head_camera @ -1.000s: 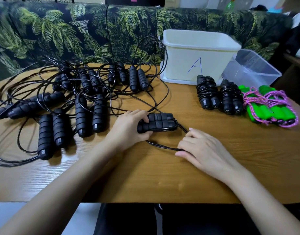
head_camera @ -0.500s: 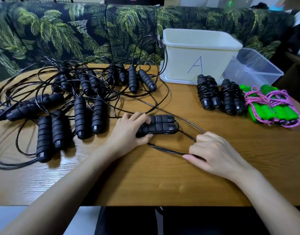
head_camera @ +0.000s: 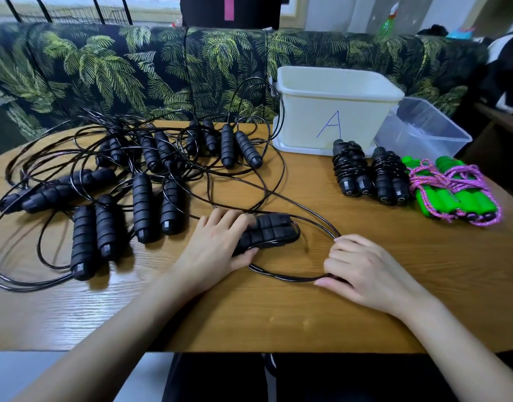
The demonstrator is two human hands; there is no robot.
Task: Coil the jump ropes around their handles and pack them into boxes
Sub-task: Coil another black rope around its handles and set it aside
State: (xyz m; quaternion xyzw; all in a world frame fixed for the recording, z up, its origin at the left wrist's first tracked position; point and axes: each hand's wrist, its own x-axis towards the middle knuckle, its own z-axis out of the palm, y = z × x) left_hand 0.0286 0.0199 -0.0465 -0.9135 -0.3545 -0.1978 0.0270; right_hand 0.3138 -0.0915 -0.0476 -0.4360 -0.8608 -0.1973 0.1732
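My left hand (head_camera: 217, 248) grips a pair of black foam handles (head_camera: 271, 232) lying side by side on the wooden table (head_camera: 278, 309). Their black rope (head_camera: 284, 275) loops out to the right, and my right hand (head_camera: 362, 268) pinches that loop against the table. Several more black handles with tangled ropes (head_camera: 139, 181) lie spread over the left half. Two coiled black ropes (head_camera: 368, 175) and two coiled green-handled pink ropes (head_camera: 455, 190) sit at the right. A white box marked A (head_camera: 333, 111) stands behind them, next to a clear box (head_camera: 423, 129).
A sofa with a palm-leaf print (head_camera: 133, 68) runs along the table's far edge. A loose black rope arches up beside the white box's left wall. Bare wood lies in front of my hands up to the near table edge.
My right hand has slid to the right along the rope, drawing the loop wider. My left hand has kept its hold on the handle pair, which has barely moved.
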